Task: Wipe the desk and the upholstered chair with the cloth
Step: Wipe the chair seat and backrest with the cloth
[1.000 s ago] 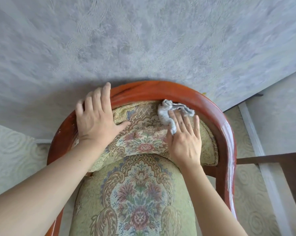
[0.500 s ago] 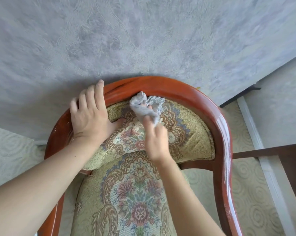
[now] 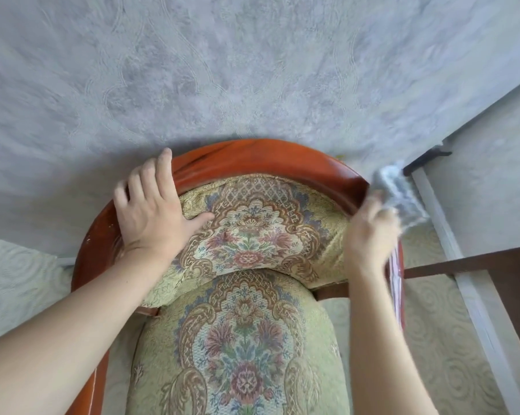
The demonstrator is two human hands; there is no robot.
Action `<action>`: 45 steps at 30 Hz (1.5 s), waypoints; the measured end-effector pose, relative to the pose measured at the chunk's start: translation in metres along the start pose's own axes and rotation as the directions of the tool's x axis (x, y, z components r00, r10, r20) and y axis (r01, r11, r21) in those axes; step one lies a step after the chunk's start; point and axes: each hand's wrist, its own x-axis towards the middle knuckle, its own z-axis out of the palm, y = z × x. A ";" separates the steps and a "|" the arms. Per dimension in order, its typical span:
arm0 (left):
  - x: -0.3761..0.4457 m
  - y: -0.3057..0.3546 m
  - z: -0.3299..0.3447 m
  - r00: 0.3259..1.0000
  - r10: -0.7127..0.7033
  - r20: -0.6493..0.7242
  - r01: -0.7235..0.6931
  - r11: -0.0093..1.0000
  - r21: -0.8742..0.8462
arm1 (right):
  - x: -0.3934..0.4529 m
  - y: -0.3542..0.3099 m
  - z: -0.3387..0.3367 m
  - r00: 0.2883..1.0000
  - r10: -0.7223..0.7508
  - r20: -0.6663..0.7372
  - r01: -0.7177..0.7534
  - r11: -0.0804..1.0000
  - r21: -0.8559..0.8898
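Mostly blurred: right hand (image 3: 369, 232) grips cloth (image 3: 402, 196) at chair (image 3: 282, 157) rim; left hand (image 3: 154, 211) flat, fingers straight.

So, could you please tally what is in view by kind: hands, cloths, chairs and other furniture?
Hands: 2, left hand and right hand
Cloths: 1, grey cloth, blurred
Chairs: 1, upholstered chair
Other furniture: 1, dark wooden piece, partly cut off
Total: 5
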 end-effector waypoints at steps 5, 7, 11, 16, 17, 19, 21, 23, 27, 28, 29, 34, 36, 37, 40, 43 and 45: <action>0.001 0.000 -0.001 1.000 0.005 0.004 -0.005 1.000 0.010 | -0.021 -0.023 0.051 0.964 -0.264 0.010 0.264 0.964 0.043; 0.000 0.000 -0.002 1.000 0.009 0.004 -0.009 1.000 0.015 | -0.031 -0.038 0.066 0.899 -0.434 0.060 0.433 0.901 0.028; -0.001 0.002 -0.002 1.000 0.005 -0.016 -0.005 1.000 0.007 | -0.062 -0.069 0.089 0.755 -0.637 0.157 0.632 0.770 0.088; 0.000 0.004 0.000 0.998 -0.011 -0.054 0.013 1.000 0.022 | -0.081 -0.073 0.098 0.536 -0.795 0.285 0.797 0.588 0.139; 0.001 0.004 0.000 0.997 -0.011 -0.072 0.012 1.000 0.008 | -0.086 -0.074 0.098 0.477 -0.819 0.320 0.828 0.541 0.149; -0.001 0.005 -0.003 0.995 -0.027 -0.098 0.023 0.999 -0.040 | -0.091 -0.076 0.097 0.371 -0.840 0.396 0.864 0.469 0.184; -0.001 0.007 -0.008 0.997 -0.023 -0.067 0.018 0.997 -0.074 | -0.088 -0.075 0.091 0.305 -0.843 0.443 0.877 0.430 0.215; 0.000 0.006 -0.016 0.999 -0.001 0.048 0.006 0.995 -0.099 | -0.081 -0.075 0.078 0.274 -0.827 0.490 0.863 0.437 0.255; -0.001 -0.012 -0.043 0.965 0.036 0.259 0.035 0.964 -0.265 | -0.082 -0.092 0.048 0.714 -0.504 0.486 0.290 0.844 0.451; -0.008 -0.021 -0.050 0.963 0.014 0.269 0.076 0.943 -0.324 | -0.084 -0.096 0.046 0.811 -0.356 0.465 0.102 0.867 0.487; -0.017 -0.031 -0.057 0.964 -0.019 0.266 0.116 0.928 -0.354 | -0.086 -0.101 0.043 0.856 -0.280 0.434 0.041 0.874 0.484; -0.076 -0.089 -0.077 0.943 -0.173 0.284 0.253 0.928 -0.274 | -0.113 -0.115 0.059 0.790 -0.346 0.506 0.241 0.934 0.263; -0.098 -0.104 -0.076 0.919 -0.240 0.312 0.321 0.916 -0.241 | -0.128 -0.110 0.076 0.684 -0.507 0.525 0.485 0.853 0.191; -0.109 -0.109 -0.075 0.903 -0.276 0.328 0.358 0.907 -0.222 | -0.137 -0.108 0.084 0.603 -0.610 0.514 0.591 0.774 0.225; -0.137 -0.116 -0.064 0.840 -0.346 0.417 0.484 0.825 -0.291 | -0.169 -0.100 0.102 0.338 -0.782 0.523 0.769 0.550 0.326; -0.153 -0.111 -0.056 0.784 -0.389 0.483 0.591 0.708 -0.388 | -0.184 -0.089 0.114 0.216 -0.810 0.545 0.819 0.454 0.350; -0.158 -0.104 -0.050 0.815 -0.432 0.387 0.563 0.748 -0.351 | -0.189 -0.085 0.118 0.100 -0.798 0.594 0.852 0.377 0.363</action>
